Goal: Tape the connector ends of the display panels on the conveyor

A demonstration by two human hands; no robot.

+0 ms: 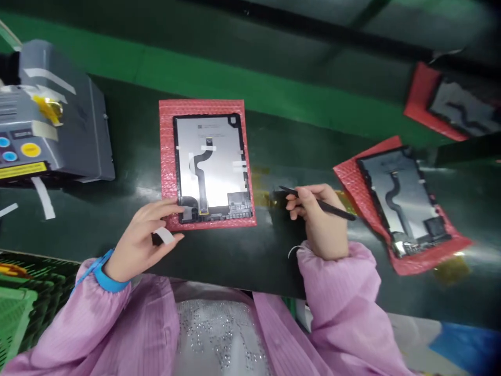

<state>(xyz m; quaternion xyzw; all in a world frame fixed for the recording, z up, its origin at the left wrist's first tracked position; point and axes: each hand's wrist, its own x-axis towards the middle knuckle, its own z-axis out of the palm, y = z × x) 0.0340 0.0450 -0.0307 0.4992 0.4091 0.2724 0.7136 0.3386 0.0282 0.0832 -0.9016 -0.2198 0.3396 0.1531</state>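
An opened tablet screen assembly (227,177) lies silver back up on a red bubble-wrap sheet (167,156). A dark flex cable (201,185) curves down its middle, with small white tape pieces across it. At the lower left corner, my left hand (143,235) rests its index fingertip on the black edge. A short strip of white tape (165,235) sits between that hand's thumb and curled fingers. Off to the right of the tablet, my right hand (323,219) grips slim black tweezers (336,210) like a pen, their tip pointing left and touching nothing.
To the right, a second tablet assembly (403,196) lies on red bubble wrap; another (465,107) is farther back. A grey tape dispenser (66,120) with coloured buttons stands at left, a white tape strip (43,198) hanging from it. Green crates (18,318) are at lower left.
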